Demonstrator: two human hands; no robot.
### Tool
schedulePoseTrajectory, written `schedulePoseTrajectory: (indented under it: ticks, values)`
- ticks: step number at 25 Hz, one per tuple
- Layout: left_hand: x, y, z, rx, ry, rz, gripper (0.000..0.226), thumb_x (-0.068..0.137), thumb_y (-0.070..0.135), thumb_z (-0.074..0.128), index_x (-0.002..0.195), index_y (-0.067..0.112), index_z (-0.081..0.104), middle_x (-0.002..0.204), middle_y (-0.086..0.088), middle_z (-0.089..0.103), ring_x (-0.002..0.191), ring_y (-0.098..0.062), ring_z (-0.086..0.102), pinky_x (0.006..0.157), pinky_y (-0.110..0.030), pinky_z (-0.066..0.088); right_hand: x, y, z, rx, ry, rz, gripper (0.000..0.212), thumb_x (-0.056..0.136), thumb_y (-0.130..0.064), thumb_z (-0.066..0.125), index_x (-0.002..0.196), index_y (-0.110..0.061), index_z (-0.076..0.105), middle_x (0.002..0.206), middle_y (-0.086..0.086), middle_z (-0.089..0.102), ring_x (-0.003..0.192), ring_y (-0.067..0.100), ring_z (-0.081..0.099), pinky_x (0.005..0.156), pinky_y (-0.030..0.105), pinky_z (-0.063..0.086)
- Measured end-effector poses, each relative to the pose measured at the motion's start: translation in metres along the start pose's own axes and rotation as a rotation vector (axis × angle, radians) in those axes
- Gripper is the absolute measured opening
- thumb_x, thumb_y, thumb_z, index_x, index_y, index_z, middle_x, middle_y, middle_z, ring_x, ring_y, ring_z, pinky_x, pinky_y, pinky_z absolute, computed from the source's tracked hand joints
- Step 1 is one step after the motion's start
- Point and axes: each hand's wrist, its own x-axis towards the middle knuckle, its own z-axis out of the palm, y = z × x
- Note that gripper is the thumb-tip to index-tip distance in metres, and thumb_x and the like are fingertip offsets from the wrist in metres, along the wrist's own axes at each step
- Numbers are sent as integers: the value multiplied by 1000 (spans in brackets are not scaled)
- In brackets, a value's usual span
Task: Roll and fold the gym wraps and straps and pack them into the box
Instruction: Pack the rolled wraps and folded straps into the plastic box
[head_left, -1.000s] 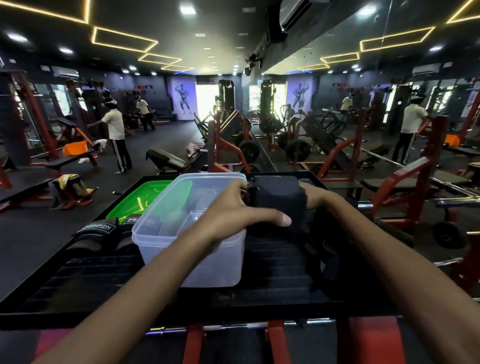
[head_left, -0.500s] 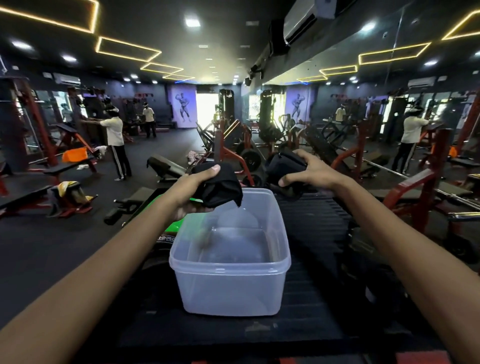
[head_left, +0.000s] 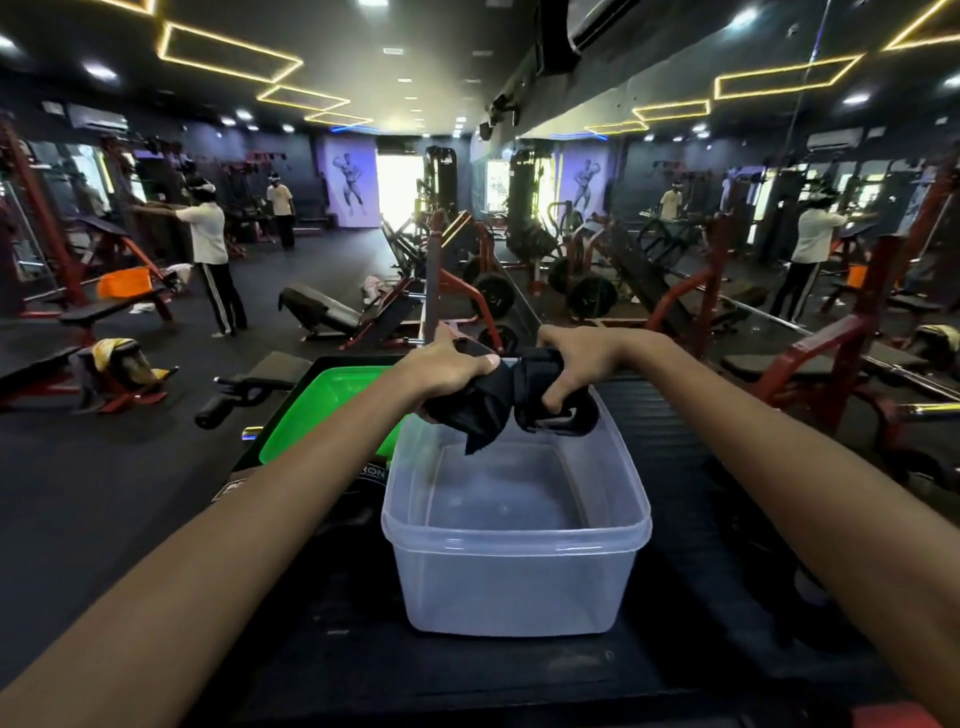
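Observation:
A clear plastic box stands open on the black ribbed platform, with nothing visible inside it. Above its far rim both hands hold black gym wraps close together. My left hand grips a crumpled black wrap whose loose corner hangs into the box mouth. My right hand grips a rolled black wrap, and a strap loop pokes out to its right. More black wraps with white lettering lie left of the box, partly hidden by my left forearm.
A green lid lies on the platform behind and left of the box. A red bench frame stands to the right. People in white shirts stand among machines at the far left. A mirror wall runs along the right.
My two hands have come together over the box's far rim, so the wraps now touch. The view has tilted down and the box sits lower and larger in frame.

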Motion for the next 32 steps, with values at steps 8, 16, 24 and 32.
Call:
schedulePoseTrajectory:
  ticks: [8, 16, 24, 32]
  values:
    - [-3, -1, 34, 323, -70, -39, 85, 94, 46, 48, 152, 12, -4, 147, -21, 37, 130, -35, 44, 98, -35, 40, 22, -12, 46, -359, -108, 66, 73, 53, -41, 87, 112, -14, 52, 111, 4, 65, 97, 23, 63, 82, 36, 56]
    - [8, -3, 45, 286, -195, -139, 68, 104, 26, 32, 148, 0, -13, 158, -17, 6, 138, -34, 33, 107, -31, 31, 24, -9, 64, -365, -87, 99, 100, 59, -32, 89, 135, -8, 27, 131, 12, 52, 119, 29, 52, 91, 36, 48]
    - [19, -15, 59, 671, 10, 101, 41, 103, 24, 33, 138, 2, 30, 141, -28, 39, 130, -39, 39, 103, -39, 33, 28, -3, 66, -361, -82, 117, 107, 57, -29, 91, 140, -11, 26, 135, 13, 49, 124, 31, 50, 101, 42, 45]
    - [30, -7, 37, 956, -367, 343, 73, 77, 27, 68, 141, 17, 36, 142, -12, 35, 130, -32, 38, 105, -38, 38, 28, -1, 66, -351, -75, 116, 100, 58, -30, 90, 135, -12, 30, 133, 12, 49, 123, 30, 49, 99, 40, 45]
